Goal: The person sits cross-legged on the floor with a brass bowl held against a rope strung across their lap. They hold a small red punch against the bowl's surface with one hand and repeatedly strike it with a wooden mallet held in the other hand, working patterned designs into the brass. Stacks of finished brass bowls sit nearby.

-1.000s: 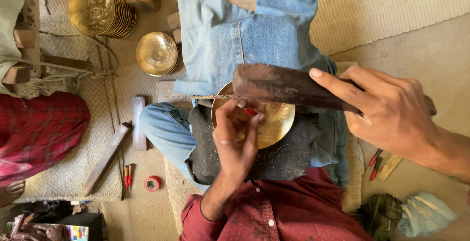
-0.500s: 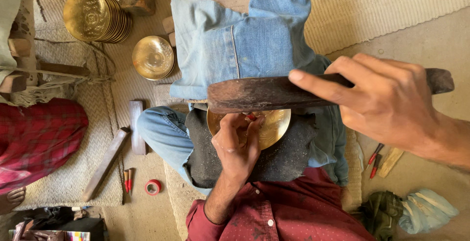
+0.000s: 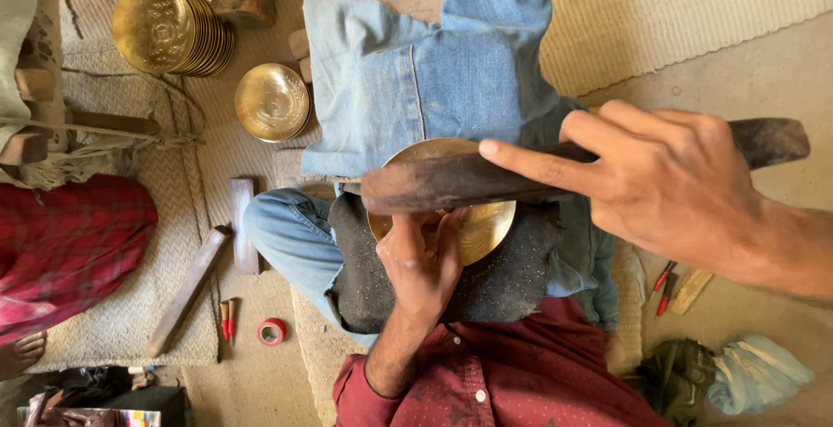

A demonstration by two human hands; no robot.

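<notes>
Gripping dark wooden mallet [image 3: 486,180] mid-shaft, right hand [image 3: 685,188] closed around it, index finger extended. Left hand [image 3: 425,258] pinched small tool against brass plate [image 3: 482,223] on lap pad. Mallet looked heavy, stiff; plate thin, dentable, slippery.

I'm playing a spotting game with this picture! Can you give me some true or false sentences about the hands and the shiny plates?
1. The right hand grips a dark wooden stick. True.
2. The stick lies over a golden plate on the lap. True.
3. The left hand is resting on the floor. False: it is at the golden plate, under the stick.
4. A stack of golden plates sits at the upper left. True.
5. The roll of tape on the floor is blue. False: it is red.
</notes>
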